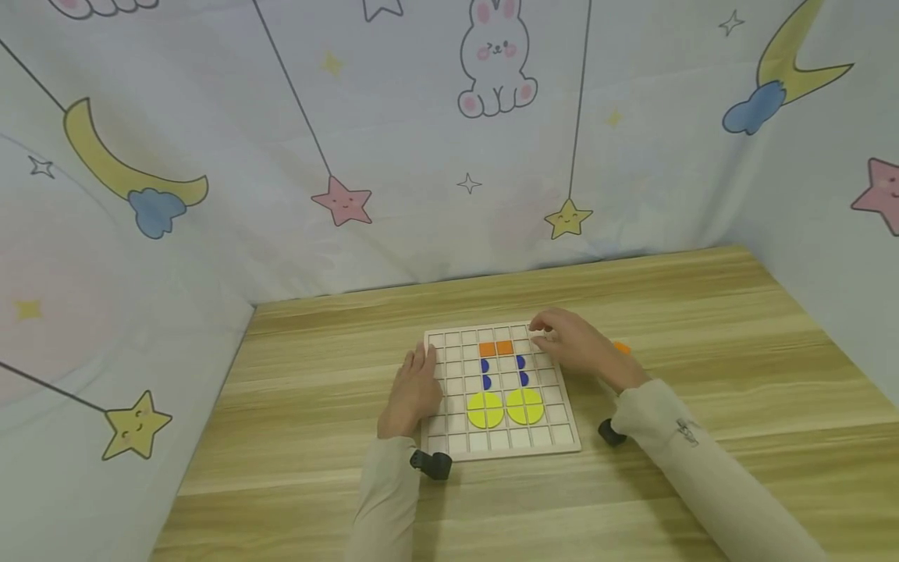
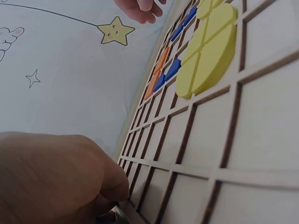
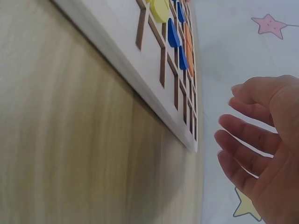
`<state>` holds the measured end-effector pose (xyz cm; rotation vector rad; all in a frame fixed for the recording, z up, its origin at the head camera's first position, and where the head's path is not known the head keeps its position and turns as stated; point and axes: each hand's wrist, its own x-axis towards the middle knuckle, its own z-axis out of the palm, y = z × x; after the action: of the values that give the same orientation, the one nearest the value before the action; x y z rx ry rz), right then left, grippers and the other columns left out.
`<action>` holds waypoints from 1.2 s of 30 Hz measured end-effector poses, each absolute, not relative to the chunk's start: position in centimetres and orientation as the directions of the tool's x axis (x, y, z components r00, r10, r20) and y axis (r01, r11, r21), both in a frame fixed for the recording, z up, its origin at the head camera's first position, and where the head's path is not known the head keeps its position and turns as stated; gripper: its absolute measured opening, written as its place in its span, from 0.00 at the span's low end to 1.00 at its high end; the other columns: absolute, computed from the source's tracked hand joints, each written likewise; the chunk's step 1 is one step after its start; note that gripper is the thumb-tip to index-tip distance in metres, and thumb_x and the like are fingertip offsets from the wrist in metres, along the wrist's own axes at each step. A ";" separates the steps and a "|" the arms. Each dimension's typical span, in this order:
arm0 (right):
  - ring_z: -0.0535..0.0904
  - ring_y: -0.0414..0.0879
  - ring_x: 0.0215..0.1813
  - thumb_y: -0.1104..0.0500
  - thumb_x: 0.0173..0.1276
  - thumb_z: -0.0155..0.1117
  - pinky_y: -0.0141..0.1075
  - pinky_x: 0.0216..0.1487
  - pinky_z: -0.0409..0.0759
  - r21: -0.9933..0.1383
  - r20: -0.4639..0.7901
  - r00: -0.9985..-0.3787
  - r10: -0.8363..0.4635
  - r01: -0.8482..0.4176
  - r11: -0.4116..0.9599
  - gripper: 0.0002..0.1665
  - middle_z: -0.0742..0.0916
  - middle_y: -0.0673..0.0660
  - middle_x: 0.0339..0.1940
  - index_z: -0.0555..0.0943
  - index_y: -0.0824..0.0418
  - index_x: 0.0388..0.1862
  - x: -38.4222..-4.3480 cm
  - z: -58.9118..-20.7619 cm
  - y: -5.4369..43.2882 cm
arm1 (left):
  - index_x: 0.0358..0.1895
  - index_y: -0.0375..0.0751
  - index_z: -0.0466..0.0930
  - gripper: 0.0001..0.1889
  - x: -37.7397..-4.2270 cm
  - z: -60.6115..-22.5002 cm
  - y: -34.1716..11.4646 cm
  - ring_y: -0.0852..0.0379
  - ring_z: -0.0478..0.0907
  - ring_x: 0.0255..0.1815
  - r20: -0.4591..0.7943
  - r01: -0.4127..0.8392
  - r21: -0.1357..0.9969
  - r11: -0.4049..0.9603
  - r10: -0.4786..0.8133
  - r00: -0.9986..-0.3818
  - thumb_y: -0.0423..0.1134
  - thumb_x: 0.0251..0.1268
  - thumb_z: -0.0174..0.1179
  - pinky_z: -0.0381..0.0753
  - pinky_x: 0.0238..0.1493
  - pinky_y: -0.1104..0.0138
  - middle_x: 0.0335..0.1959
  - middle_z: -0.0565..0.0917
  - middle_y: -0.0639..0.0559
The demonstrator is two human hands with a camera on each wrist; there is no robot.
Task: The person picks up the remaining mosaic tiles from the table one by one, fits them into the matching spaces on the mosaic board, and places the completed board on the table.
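A pale wooden grid board [image 1: 456, 443] lies on the table. Two orange squares [image 1: 488, 350] sit side by side in its upper cells, with several blue half-round pieces [image 1: 524, 379] below them in two columns. Lower down, yellow quarter pieces make two yellow discs [image 1: 485, 410]. My left hand [image 1: 412, 394] rests on the board's left edge, fingers pointing away from me; in the left wrist view its thumb side touches the frame. Above the board's upper right corner hovers my right hand [image 3: 266, 140], its fingers loosely bent and apart, with nothing visible between them.
Another orange piece [image 1: 621, 348] shows just beyond my right wrist, partly hidden by it. The wooden table [image 1: 316, 375] extends around the board. A printed cloth [image 1: 449, 234] hangs behind the table and along both sides. Small black devices [image 1: 433, 465] are on both wrists.
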<state>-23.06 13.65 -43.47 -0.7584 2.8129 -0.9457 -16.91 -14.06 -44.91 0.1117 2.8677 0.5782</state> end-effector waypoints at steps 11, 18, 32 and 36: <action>0.76 0.56 0.56 0.58 0.70 0.56 0.51 0.58 0.76 -0.601 0.086 -0.900 -0.427 -0.389 0.699 0.16 0.82 0.60 0.53 0.78 0.64 0.53 -22.4 -43.6 16.1 | 0.75 0.31 0.47 0.31 -16.8 -44.9 -14.1 0.37 0.42 0.78 -0.206 0.017 0.400 0.916 0.109 -0.972 0.31 0.69 0.38 0.47 0.77 0.47 0.77 0.45 0.34; 0.74 0.59 0.58 0.58 0.70 0.56 0.54 0.60 0.74 -0.591 0.074 -0.921 -0.383 -0.350 0.727 0.18 0.81 0.64 0.55 0.77 0.66 0.54 -22.4 -44.1 18.1 | 0.75 0.32 0.46 0.31 -16.9 -44.8 -14.0 0.38 0.41 0.78 -0.215 0.014 0.386 0.923 0.105 -0.971 0.31 0.69 0.37 0.47 0.77 0.49 0.77 0.44 0.35; 0.74 0.64 0.56 0.61 0.68 0.59 0.58 0.58 0.73 -0.576 0.089 -0.926 -0.366 -0.348 0.740 0.19 0.80 0.70 0.54 0.76 0.72 0.53 -22.2 -44.8 21.5 | 0.75 0.31 0.47 0.31 -16.8 -45.0 -14.1 0.37 0.43 0.78 -0.191 0.034 0.388 0.921 0.117 -0.975 0.31 0.68 0.37 0.48 0.76 0.47 0.77 0.46 0.34; 0.74 0.65 0.57 0.61 0.66 0.61 0.58 0.58 0.72 -0.542 0.086 -0.921 -0.379 -0.363 0.758 0.20 0.79 0.71 0.54 0.76 0.72 0.53 -21.9 -44.7 22.1 | 0.75 0.31 0.47 0.31 -16.7 -44.8 -14.0 0.37 0.42 0.78 -0.197 0.026 0.395 0.918 0.112 -0.974 0.31 0.68 0.37 0.48 0.76 0.47 0.77 0.45 0.34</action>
<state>-21.87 22.15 -44.72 -0.6158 2.9180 -0.8900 -16.74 -14.01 -44.82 0.1042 2.8629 0.5846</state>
